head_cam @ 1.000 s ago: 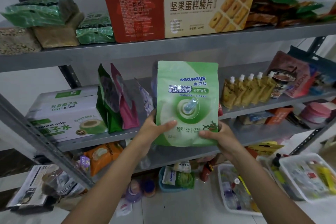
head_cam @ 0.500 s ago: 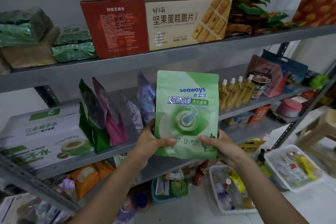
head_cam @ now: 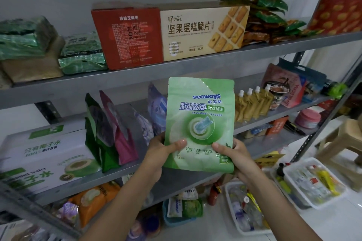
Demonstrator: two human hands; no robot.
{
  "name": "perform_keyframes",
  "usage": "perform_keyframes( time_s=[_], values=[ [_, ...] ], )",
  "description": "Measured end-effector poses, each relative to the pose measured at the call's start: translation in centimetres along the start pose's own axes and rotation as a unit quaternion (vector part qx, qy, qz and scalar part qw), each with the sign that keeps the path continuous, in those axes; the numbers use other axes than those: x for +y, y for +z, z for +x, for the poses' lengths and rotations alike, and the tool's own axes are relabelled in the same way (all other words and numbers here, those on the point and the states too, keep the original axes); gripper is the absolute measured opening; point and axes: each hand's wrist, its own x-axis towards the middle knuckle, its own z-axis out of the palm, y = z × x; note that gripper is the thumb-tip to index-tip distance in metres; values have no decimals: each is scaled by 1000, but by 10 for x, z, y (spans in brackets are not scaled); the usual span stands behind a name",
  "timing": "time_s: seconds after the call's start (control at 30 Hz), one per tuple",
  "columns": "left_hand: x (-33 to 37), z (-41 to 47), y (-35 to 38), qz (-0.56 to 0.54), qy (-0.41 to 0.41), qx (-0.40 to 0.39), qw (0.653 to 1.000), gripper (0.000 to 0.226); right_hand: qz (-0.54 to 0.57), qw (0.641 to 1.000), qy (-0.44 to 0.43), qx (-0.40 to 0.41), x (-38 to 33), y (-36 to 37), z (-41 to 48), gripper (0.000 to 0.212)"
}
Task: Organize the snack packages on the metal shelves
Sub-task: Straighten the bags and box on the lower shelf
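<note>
Green pouch (head_cam: 199,123) is pinched low by left hand (head_cam: 162,149) and right hand (head_cam: 234,153) — set down carelessly, it may topple the leaning pouches (head_cam: 109,133) beside it.

Dim, even indoor light; soft shadows under shelves; slight motion blur; wide-angle bending at edges

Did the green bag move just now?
No, hardly. The green bag still tops out just under the top shelf, beside the yellow spout pouches; mostly the camera turned.
</note>
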Motion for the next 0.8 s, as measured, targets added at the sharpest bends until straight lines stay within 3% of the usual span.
perform_keyframes(
  time_s=[0.1,0.23,0.33,0.43,0.53,0.63,0.7,0.8],
  values=[
    [2,0,-2,-30,-2,-3,1000,26,52,998,15,-34,-4,-3,0,78],
    [-4,4,-6,-92,-29,-29,995,49,59,996,22,-57,-12,1,-3,71],
    [-12,10,-6,-141,-62,-40,987,52,24,999,25,-12,-13,8,-2,56],
    [-15,12,-5,-145,-74,-45,986,54,-42,993,-12,112,-10,16,-1,31],
    [-13,12,1,25,-26,-38,999,60,-64,973,-62,211,-6,19,-1,35],
    [-3,4,10,220,126,61,965,40,-162,942,-149,254,-3,22,-5,44],
    [9,-9,23,230,181,14,956,25,-224,917,-199,263,-4,29,-10,43],
    [11,-26,45,302,188,-91,930,57,-276,892,-226,277,-2,42,-19,40]
  ],
)
